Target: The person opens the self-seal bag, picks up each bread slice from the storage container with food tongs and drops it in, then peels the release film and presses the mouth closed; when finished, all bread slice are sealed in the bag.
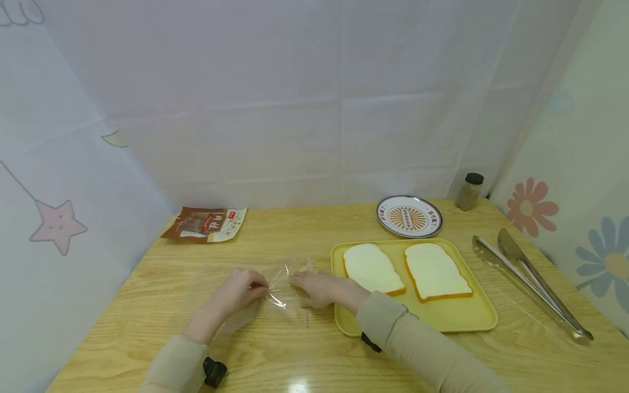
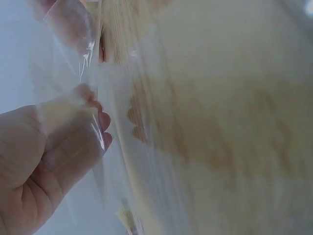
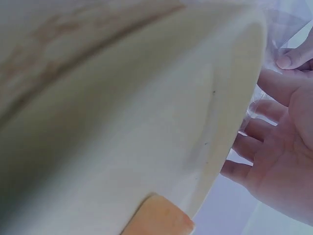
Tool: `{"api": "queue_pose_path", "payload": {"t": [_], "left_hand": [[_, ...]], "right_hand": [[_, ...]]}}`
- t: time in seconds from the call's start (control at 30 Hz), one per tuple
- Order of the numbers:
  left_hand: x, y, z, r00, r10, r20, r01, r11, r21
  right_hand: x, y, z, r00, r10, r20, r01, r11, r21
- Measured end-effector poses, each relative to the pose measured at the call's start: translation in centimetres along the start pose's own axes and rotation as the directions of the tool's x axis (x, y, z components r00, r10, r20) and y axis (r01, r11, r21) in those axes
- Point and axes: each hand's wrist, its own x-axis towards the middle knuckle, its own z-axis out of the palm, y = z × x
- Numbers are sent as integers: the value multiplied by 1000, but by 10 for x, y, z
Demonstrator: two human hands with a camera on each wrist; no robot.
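Note:
A clear plastic bag [image 1: 290, 316] with a dotted line near its right side lies crumpled on the table between the hands. Thumb and fingertips of my left hand [image 1: 233, 295] pinch it; the left wrist view shows the shiny film [image 2: 98, 129] over those fingers. My right hand [image 1: 318, 288] rests on the bag's right part, fingers stretched out, beside the yellow tray [image 1: 417, 323]. In the right wrist view the tray's rim partly hides those fingers. Two toast slices with orange crusts, a left slice [image 1: 373, 267] and a right slice [image 1: 437, 273], lie on the tray.
Metal tongs [image 1: 535, 286] lie right of the tray. Behind it sit a round patterned plate [image 1: 409, 216] and a jar with a black lid [image 1: 469, 192]. A brown-and-white food packet [image 1: 203, 225] lies at the back left. White cloth hangs behind the table.

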Motion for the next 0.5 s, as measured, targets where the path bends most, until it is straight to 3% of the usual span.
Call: {"api": "queue_pose_path", "payload": {"t": [0.2,0.5], "left_hand": [[-1,0,0,1000,6,-15,-6,1000,-14],[-1,1,-1,989,135,-67,-131,990,59]], "right_hand": [[-1,-1,-2,1000,13,23,-13,1000,11],[-3,0,-2,1000,5,8,-5,1000,2]]}}
